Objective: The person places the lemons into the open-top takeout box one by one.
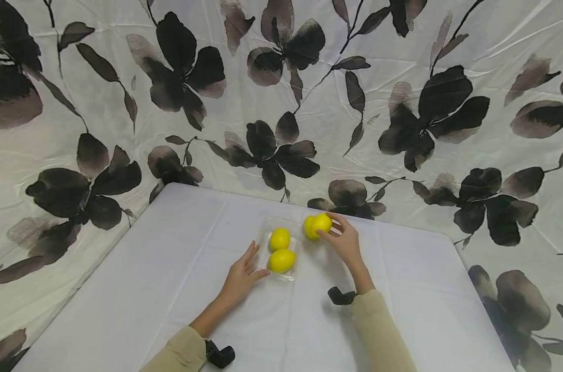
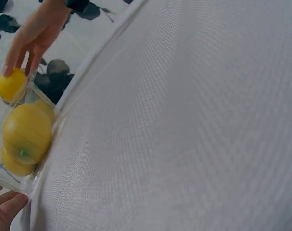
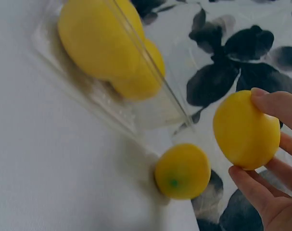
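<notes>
My right hand [image 1: 347, 244] pinches a yellow lemon [image 3: 247, 130] between thumb and fingertips, raised above the table to the right of a clear plastic container [image 1: 288, 278]. A loose lemon [image 3: 182, 171] with a green tip sits on the table just outside the container, partly behind the held one in the head view. Inside the container lie two lemons, a far one [image 1: 279, 239] and a near one [image 1: 282, 261]. My left hand [image 1: 237, 280] rests at the container's left side, fingers extended along it and the thumb at its near left corner.
A white cloth covers the table [image 1: 207, 310], whose far edge runs close behind the lemons. Behind it hangs a floral curtain [image 1: 346, 113]. Each wrist wears a black device, one by the left sleeve [image 1: 221, 354] and one by the right [image 1: 341, 296].
</notes>
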Tool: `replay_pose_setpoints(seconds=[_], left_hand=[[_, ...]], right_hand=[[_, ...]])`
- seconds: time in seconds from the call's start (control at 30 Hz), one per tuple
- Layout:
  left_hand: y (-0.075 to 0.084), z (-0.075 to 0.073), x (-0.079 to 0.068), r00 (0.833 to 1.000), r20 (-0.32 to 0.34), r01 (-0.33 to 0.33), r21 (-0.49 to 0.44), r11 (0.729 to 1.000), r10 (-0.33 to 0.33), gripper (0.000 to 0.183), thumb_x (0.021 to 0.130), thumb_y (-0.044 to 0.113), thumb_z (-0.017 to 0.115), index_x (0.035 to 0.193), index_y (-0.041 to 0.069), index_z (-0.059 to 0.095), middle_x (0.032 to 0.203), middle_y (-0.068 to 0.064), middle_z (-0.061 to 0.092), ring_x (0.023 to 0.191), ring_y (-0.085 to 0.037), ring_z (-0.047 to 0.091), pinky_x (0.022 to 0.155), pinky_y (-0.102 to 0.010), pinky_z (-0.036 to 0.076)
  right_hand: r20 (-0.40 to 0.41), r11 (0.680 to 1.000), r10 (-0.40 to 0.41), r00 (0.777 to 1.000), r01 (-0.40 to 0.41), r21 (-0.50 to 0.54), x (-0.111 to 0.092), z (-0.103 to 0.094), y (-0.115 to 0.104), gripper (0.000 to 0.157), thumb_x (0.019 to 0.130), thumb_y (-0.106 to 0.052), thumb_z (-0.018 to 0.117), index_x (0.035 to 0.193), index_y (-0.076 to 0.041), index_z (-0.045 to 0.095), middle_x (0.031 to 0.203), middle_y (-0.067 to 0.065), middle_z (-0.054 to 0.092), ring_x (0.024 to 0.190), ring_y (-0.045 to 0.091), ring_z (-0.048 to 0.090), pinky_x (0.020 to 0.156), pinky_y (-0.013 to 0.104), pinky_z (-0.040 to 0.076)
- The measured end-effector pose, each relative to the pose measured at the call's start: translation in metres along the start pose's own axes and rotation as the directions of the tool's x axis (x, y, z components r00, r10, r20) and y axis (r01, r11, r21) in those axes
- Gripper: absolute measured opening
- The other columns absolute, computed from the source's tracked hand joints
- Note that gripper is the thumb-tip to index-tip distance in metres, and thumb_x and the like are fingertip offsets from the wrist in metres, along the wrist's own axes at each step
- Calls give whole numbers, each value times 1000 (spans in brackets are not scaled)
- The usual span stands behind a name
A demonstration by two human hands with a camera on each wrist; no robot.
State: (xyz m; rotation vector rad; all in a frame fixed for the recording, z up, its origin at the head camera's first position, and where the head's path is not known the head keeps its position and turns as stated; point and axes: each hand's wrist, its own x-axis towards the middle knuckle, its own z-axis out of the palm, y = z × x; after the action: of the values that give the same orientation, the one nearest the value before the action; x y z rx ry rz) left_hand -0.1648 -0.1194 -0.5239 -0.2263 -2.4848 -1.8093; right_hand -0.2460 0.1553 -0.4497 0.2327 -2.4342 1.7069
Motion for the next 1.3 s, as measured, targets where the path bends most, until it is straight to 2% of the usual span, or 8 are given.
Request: replay_pose_setpoints(seconds=[0.1,0.33,0.47,0.6,0.83,1.0,1.3], left_hand=[[0,0,1,1000,-1,-2,4,1000,2,90,79,26,75,149,9,21,149,-7,34,133,-28,36,102,-41,38],[0,-1,3,1000,-3,3,35,999,-3,91,79,28,75,149,8,21,149,-7,34,134,-27,34,104,-44,37],[1,-1,4,1000,-7,5,38,999,-4,90,79,28,75,149,9,21,148,-6,34,133,-27,35,104,-44,37],[1,-1,4,1000,-6,3,16,1000,-3,90,79,26,75,149,9,22,148,-7,34,133,-28,36,103,-44,38],[0,0,4,1000,-1,18,0,1000,-18,91,78,26,76,149,11,22,148,-4,35,133,-25,36,103,-41,39],[1,0,2,1000,-2,3,0,1000,-3,90,79,25,75,149,10,21,149,-6,34,134,-27,34,103,-43,38],[2,0,-1,1000,-6,11,9,1000,-11,90,79,27,75,149,11,21,149,-4,34,133,-27,35,103,-42,38]], right_hand=[[52,999,-33,998,32,23,-4,8,-16,58,75,-11,79,127,-1,55,132,16,51,119,37,50,95,46,47],[111,997,-60,992,64,-37,5,32,6,58,74,-29,80,125,-14,58,130,5,54,116,28,54,94,37,49],[149,995,-82,985,90,-49,5,44,12,55,74,-33,79,123,-19,60,130,1,54,114,25,56,94,38,49],[164,991,-93,982,107,-79,3,49,13,50,76,-31,78,121,-20,61,127,-1,54,114,23,56,95,41,49],[185,987,-139,973,152,-58,4,52,11,44,79,-22,76,119,-10,62,120,4,59,114,24,56,95,45,47],[149,990,-138,979,143,-21,8,48,15,46,79,-20,76,119,-4,62,122,7,58,114,25,56,95,44,48],[77,995,-98,992,100,-21,18,34,25,44,81,-20,74,121,-8,60,122,8,60,115,23,55,96,36,47]])
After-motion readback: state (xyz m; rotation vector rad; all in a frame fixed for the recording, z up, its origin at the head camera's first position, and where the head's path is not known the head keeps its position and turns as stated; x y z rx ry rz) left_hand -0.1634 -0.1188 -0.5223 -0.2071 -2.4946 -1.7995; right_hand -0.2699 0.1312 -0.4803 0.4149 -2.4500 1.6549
